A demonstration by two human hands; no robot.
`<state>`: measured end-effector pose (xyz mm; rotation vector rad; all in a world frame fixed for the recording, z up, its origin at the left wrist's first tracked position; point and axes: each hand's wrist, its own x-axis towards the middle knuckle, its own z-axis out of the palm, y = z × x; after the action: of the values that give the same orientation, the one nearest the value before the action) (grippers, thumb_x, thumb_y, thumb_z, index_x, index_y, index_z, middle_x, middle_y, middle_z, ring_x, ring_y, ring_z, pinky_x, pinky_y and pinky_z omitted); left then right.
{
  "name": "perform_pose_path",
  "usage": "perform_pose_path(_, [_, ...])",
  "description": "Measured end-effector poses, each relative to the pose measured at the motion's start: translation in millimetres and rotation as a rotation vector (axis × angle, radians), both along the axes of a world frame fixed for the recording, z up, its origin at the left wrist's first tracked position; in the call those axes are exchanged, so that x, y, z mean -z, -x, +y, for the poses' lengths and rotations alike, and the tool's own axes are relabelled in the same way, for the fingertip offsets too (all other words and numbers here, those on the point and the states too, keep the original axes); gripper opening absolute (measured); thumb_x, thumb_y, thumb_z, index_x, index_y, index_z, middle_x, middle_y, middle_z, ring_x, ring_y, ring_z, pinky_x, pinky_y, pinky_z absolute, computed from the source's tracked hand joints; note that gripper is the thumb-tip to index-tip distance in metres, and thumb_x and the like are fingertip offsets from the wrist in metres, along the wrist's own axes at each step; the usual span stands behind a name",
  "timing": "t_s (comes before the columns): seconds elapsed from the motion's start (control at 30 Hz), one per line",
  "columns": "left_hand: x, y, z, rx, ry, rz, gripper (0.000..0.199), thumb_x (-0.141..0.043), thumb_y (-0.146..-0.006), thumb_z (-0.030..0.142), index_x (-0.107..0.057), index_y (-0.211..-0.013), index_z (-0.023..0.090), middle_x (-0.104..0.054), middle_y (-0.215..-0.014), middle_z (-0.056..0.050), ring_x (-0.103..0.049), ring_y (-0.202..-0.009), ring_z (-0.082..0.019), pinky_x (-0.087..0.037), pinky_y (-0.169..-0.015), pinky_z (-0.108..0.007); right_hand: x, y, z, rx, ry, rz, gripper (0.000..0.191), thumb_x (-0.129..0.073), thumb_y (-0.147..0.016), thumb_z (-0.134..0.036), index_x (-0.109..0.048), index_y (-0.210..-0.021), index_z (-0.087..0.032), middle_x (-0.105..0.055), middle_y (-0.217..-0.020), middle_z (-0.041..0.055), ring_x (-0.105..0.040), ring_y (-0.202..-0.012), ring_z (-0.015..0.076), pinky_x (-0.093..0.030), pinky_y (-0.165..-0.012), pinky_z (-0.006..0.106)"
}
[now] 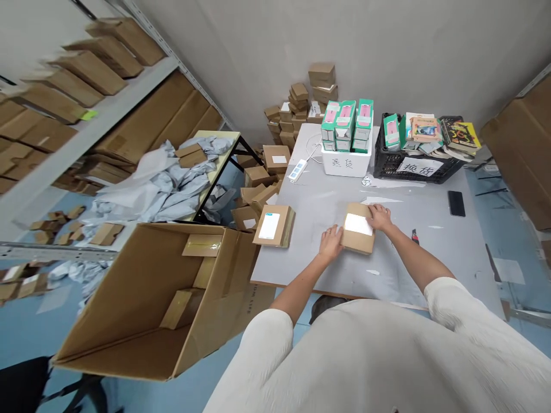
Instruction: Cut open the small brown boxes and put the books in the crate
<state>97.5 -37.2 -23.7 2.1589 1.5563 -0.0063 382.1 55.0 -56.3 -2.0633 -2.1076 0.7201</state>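
A small brown cardboard box (359,243) with a white label on top lies on the grey table, between my two hands. My left hand (330,243) grips its left side, the thumb at the edge and the other fingers bent. From the right, my right hand (379,217) is closed over the box's upper right edge, with its fingertips by the label (358,224). The box's underside is hidden. Left of it, near the table's edge, sits another labelled cardboard box (284,228). A red and black cutter (415,236) rests to the right of my right forearm.
A large open carton (124,287) containing small boxes stands left of the table (314,195). At the back are a white bin (348,165) of green boxes, a black crate (387,163) of books and a power strip (298,170). A phone (456,203) lies at right.
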Motion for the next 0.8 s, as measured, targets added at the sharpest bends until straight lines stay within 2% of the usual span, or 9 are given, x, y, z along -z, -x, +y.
perform_pose_path(0.1, [0.5,14.9,17.3,-0.232,0.100,-0.023,0.082,-0.070,-0.097,0.029,-0.035,-0.171,0.024,-0.059,-0.153,-0.021,-0.062,-0.139,-0.037,-0.048,-0.116,-0.046,-2.3,-4.9,-11.3,0.129,0.034,-0.019,0.065,-0.063,-0.093,-0.039,-0.057,-0.156,-0.021,-0.058,-0.151,0.0226,-0.051,-0.140,0.0451,-0.037,-0.122,0.063])
perform_pose_path(0.23, [9.6,19.1,40.4,-0.403,0.140,-0.196,0.079,-0.060,-0.100,0.025,-0.030,-0.174,0.020,-0.066,-0.145,-0.019,-0.067,-0.133,-0.033,-0.052,-0.114,-0.042,-6.4,-10.0,-31.3,0.212,0.102,-0.016,0.062,-0.063,-0.095,-0.043,-0.061,-0.152,-0.017,-0.061,-0.147,0.0246,-0.058,-0.135,0.0442,-0.047,-0.115,0.054])
perform_pose_path(0.37, [17.1,15.6,56.8,-0.455,0.169,-0.415,0.082,-0.057,-0.095,0.016,-0.031,-0.173,0.018,-0.061,-0.158,-0.018,-0.066,-0.137,-0.026,-0.052,-0.119,-0.040,-11.2,-13.1,-47.3,0.230,0.218,0.008,0.062,-0.064,-0.096,-0.047,-0.063,-0.150,-0.016,-0.070,-0.142,0.0224,-0.068,-0.129,0.0411,-0.054,-0.106,0.049])
perform_pose_path(0.5, [21.5,14.2,66.7,-0.452,0.197,-0.551,0.083,-0.058,-0.090,0.014,-0.037,-0.170,0.022,-0.064,-0.159,-0.012,-0.061,-0.147,-0.024,-0.049,-0.124,-0.041,-13.3,-17.7,-55.2,0.211,0.339,0.047,0.049,-0.070,-0.092,-0.047,-0.075,-0.131,-0.018,-0.081,-0.122,0.0179,-0.075,-0.118,0.0373,-0.058,-0.098,0.043])
perform_pose_path(0.57, [23.5,13.4,71.1,-0.473,0.204,-0.567,0.081,-0.058,-0.090,0.014,-0.040,-0.168,0.022,-0.063,-0.160,-0.012,-0.060,-0.148,-0.024,-0.049,-0.124,-0.041,-12.8,-20.0,-55.8,0.240,0.368,0.093,0.043,-0.071,-0.090,-0.045,-0.079,-0.123,-0.018,-0.082,-0.118,0.0168,-0.076,-0.115,0.0357,-0.058,-0.099,0.042])
perform_pose_path(0.67, [25.6,10.8,78.0,-0.518,0.247,-0.544,0.078,-0.059,-0.091,0.017,-0.042,-0.166,0.021,-0.063,-0.161,-0.015,-0.064,-0.144,-0.026,-0.050,-0.123,-0.042,-11.1,-19.8,-53.4,0.363,0.233,0.227,0.054,-0.068,-0.090,-0.040,-0.074,-0.137,-0.017,-0.076,-0.140,0.0182,-0.071,-0.131,0.0351,-0.056,-0.110,0.044])
perform_pose_path(0.73, [25.5,8.4,82.0,-0.520,0.296,-0.546,0.077,-0.059,-0.091,0.017,-0.041,-0.166,0.020,-0.065,-0.158,-0.015,-0.067,-0.140,-0.024,-0.051,-0.120,-0.040,-9.9,-15.8,-50.8,0.442,0.143,0.377,0.066,-0.064,-0.090,-0.038,-0.063,-0.153,-0.018,-0.066,-0.155,0.0184,-0.065,-0.140,0.0345,-0.053,-0.117,0.047])
perform_pose_path(0.8, [23.4,6.5,84.8,-0.504,0.336,-0.570,0.076,-0.058,-0.091,0.016,-0.041,-0.165,0.020,-0.067,-0.155,-0.013,-0.070,-0.135,-0.022,-0.053,-0.117,-0.037,-9.2,-9.6,-48.4,0.483,0.127,0.514,0.075,-0.063,-0.090,-0.037,-0.054,-0.163,-0.020,-0.059,-0.163,0.0181,-0.064,-0.142,0.0335,-0.053,-0.118,0.049])
